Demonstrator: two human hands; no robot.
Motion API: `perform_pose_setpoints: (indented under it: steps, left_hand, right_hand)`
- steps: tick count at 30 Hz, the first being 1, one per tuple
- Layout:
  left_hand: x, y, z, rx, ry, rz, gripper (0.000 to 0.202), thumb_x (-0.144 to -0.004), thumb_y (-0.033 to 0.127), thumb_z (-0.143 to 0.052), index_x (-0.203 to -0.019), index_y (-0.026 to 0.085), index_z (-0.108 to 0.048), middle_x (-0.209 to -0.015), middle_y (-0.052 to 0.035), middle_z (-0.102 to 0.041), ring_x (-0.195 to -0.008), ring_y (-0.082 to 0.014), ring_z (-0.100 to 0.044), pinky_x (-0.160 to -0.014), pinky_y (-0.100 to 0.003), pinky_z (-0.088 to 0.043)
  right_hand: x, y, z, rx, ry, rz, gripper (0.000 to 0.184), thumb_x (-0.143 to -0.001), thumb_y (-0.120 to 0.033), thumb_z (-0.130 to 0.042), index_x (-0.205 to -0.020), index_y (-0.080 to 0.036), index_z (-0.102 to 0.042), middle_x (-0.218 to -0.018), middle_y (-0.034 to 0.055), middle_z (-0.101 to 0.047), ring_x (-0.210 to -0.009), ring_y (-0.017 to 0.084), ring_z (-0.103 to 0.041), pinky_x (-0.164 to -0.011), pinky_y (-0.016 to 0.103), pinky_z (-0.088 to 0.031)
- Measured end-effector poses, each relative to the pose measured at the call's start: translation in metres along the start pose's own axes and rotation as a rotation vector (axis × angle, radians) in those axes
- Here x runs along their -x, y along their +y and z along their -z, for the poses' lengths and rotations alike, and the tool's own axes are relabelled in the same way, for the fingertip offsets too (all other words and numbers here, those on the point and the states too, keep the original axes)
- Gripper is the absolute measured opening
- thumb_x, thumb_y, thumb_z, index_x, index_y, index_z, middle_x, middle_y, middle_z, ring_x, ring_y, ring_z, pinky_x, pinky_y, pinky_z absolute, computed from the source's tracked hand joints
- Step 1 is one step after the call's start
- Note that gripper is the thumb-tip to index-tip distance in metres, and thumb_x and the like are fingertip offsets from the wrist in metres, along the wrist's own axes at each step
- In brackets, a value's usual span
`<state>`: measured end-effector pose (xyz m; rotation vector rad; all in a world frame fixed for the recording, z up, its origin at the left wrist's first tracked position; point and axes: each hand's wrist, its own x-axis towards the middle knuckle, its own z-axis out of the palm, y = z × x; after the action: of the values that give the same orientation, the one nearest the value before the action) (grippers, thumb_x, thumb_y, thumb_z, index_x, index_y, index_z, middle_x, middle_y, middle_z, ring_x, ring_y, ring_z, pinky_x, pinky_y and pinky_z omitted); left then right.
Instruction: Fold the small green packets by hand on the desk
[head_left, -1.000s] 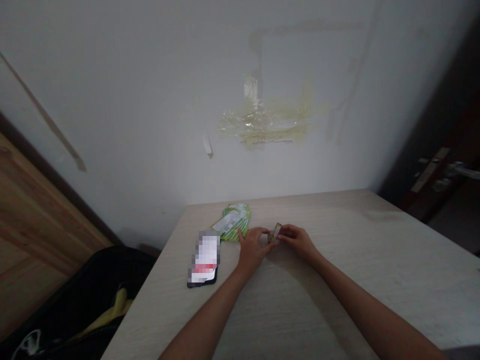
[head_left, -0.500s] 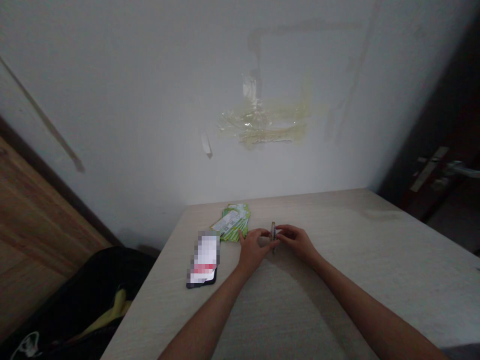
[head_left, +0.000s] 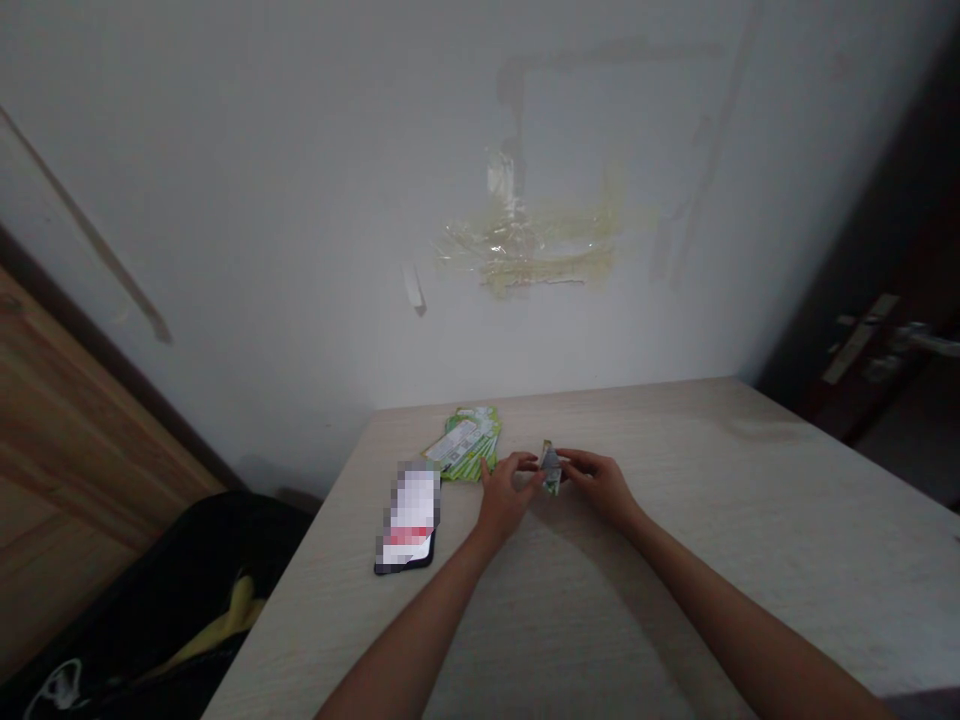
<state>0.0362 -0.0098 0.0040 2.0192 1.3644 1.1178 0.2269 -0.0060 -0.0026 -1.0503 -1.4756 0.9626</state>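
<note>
Both of my hands meet near the far middle of a pale wooden table (head_left: pixel 675 560). My left hand (head_left: pixel 504 497) and my right hand (head_left: pixel 600 483) pinch a small green and white packet (head_left: pixel 551 466) between their fingertips, holding it just above the tabletop. A stack of similar green packets (head_left: pixel 465 452) lies fanned out just left of my left hand. A dark phone (head_left: pixel 409 520) lies flat in front of that stack, near the table's left edge.
A white wall with strips of old yellowed tape (head_left: pixel 525 245) rises behind the table. A black bag with something yellow inside (head_left: pixel 187 610) sits on the floor at left, beside a wooden panel (head_left: pixel 67 460). A dark door with a handle (head_left: pixel 892 340) stands at right.
The small packet has been turned between my fingertips, from face-on to edge-on to a folded, angled look. My hands have stayed in nearly the same spot.
</note>
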Motion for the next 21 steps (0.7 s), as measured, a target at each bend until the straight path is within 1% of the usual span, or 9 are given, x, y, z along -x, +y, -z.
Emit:
perform_pose_setpoints:
  steps: [4,7,9,13,17,21]
  left_hand:
    - [-0.0016,-0.0032,-0.0006,0.038,-0.018,-0.005,0.028,-0.083,0.037,-0.061,-0.109,0.027,-0.059,-0.103,-0.0015,-0.072,-0.105,-0.0209,-0.064,-0.115,-0.057,0.003]
    - [-0.0017,-0.0038,-0.0008,0.044,-0.019,-0.006,0.028,-0.082,0.035,-0.063,-0.108,0.026,-0.059,-0.107,-0.0022,-0.071,-0.108,-0.0211,-0.063,-0.116,-0.057,0.001]
    - [-0.0013,-0.0032,-0.001,0.043,-0.011,-0.009,0.026,-0.082,0.034,-0.063,-0.107,0.026,-0.06,-0.109,-0.0019,-0.07,-0.109,-0.0208,-0.062,-0.116,-0.057,0.001]
    - [-0.0009,-0.0018,-0.0011,0.041,-0.006,-0.018,0.025,-0.081,0.034,-0.064,-0.105,0.025,-0.06,-0.11,-0.0012,-0.069,-0.11,-0.021,-0.06,-0.116,-0.056,0.001]
    - [-0.0015,-0.0026,-0.0012,0.045,-0.006,-0.021,0.026,-0.081,0.036,-0.065,-0.104,0.024,-0.06,-0.11,-0.0016,-0.068,-0.111,-0.0216,-0.059,-0.116,-0.054,0.0]
    - [-0.0021,-0.0058,-0.0016,0.075,-0.011,-0.027,0.025,-0.081,0.035,-0.064,-0.104,0.024,-0.06,-0.11,-0.0022,-0.068,-0.111,-0.0218,-0.059,-0.116,-0.054,0.002]
  right_hand:
    - [-0.0008,0.0015,0.0006,-0.008,0.02,-0.012,0.031,-0.079,-0.039,-0.064,-0.103,-0.021,-0.072,-0.096,0.0071,-0.075,-0.079,0.024,-0.071,-0.075,0.04,-0.058]
    - [-0.0006,0.0013,0.0,-0.026,0.027,-0.032,0.032,-0.078,-0.039,-0.065,-0.103,-0.021,-0.07,-0.087,0.0065,-0.075,-0.076,0.024,-0.072,-0.074,0.039,-0.058]
    - [-0.0002,0.0012,-0.0013,-0.054,0.002,-0.041,0.033,-0.077,-0.04,-0.066,-0.103,-0.02,-0.069,-0.082,0.0063,-0.075,-0.075,0.024,-0.072,-0.075,0.039,-0.057]
    - [-0.0003,0.0013,-0.0033,-0.079,-0.057,-0.043,0.033,-0.075,-0.041,-0.068,-0.1,-0.018,-0.069,-0.089,0.0079,-0.075,-0.081,0.023,-0.071,-0.078,0.037,-0.055]
    - [-0.001,0.0032,-0.0029,-0.045,-0.067,-0.043,0.037,-0.072,-0.041,-0.072,-0.101,-0.017,-0.068,-0.088,0.0079,-0.075,-0.08,0.022,-0.071,-0.077,0.036,-0.055]
    - [-0.0019,0.0066,-0.0016,-0.032,-0.063,-0.045,0.035,-0.072,-0.039,-0.071,-0.101,-0.018,-0.069,-0.088,0.0075,-0.075,-0.081,0.023,-0.07,-0.078,0.036,-0.054]
